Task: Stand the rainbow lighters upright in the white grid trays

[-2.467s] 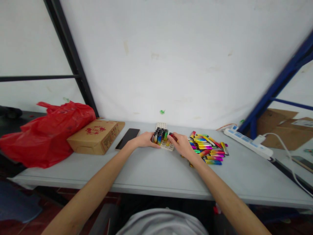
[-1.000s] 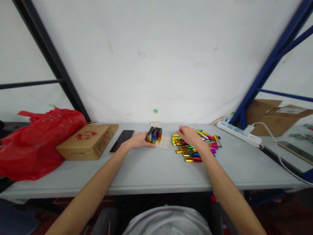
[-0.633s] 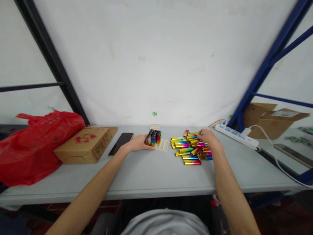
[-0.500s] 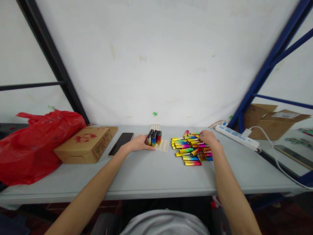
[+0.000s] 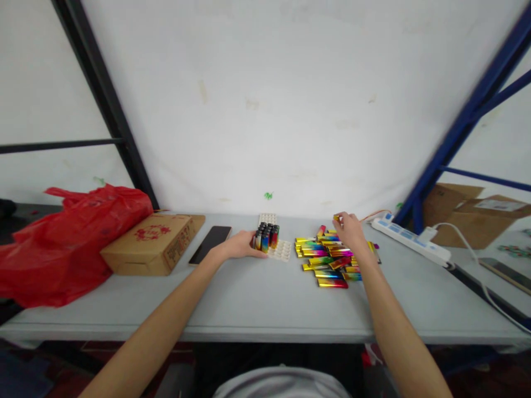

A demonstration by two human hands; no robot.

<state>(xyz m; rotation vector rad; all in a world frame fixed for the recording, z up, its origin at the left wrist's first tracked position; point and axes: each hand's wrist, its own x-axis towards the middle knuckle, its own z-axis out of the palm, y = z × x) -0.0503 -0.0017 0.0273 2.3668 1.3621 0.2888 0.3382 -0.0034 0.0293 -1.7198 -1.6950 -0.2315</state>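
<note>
Several upright lighters [image 5: 265,239] with dark tops and shiny rainbow bodies stand grouped on a white tray with round holes [image 5: 282,250]. My left hand [image 5: 244,245] is wrapped round the left side of this group, thumb at the front. To the right, a loose pile of shiny multicoloured lighters [image 5: 327,260] lies flat on the table. Above the back right of the pile, my right hand [image 5: 348,228] pinches one lighter [image 5: 336,218], of which only a small yellow end shows.
A black phone [image 5: 211,244], a brown carton [image 5: 151,243] and a red plastic bag [image 5: 74,243] are on the left. A white power strip [image 5: 410,241] with a cable and an open cardboard box [image 5: 468,215] are on the right. Another pale holed tray [image 5: 267,218] shows behind the lighters.
My right hand has risen off the pile with a lighter pinched in its fingers. My left hand keeps its place at the upright lighters. The whole view has shifted slightly.
</note>
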